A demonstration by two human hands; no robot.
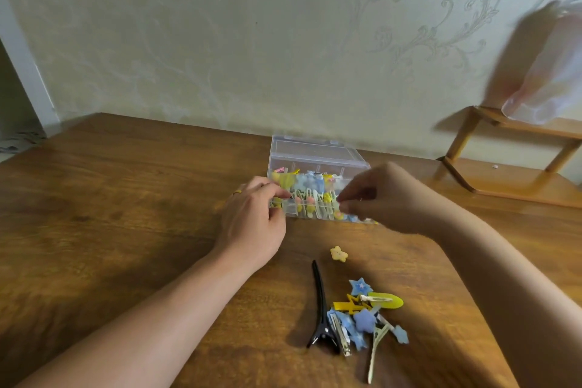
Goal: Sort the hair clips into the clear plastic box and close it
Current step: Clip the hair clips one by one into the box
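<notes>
Head view shows a clear plastic box (318, 179) standing on the far part of a wooden table (126, 198), its lid (311, 149) open and lying back toward the wall. Many small coloured clips already fill it. The left hand (252, 224) holds the left near corner of the box, fingers curled on its front wall. The right hand (387, 198) hovers at the right near edge with fingertips pinched together; it seems to hold something small (I cannot tell what, the picture is blurred there).

I judge the sorting is in the middle. Nearer to the person, a pile of hair clips (362, 318) waits on the table, with a long black clip (321, 309) on its left and one yellow star clip (339, 253) apart, between pile and box.

Next, the right hand must release its piece inside, then come back near for the pile. Closing comes only afterwards.
</notes>
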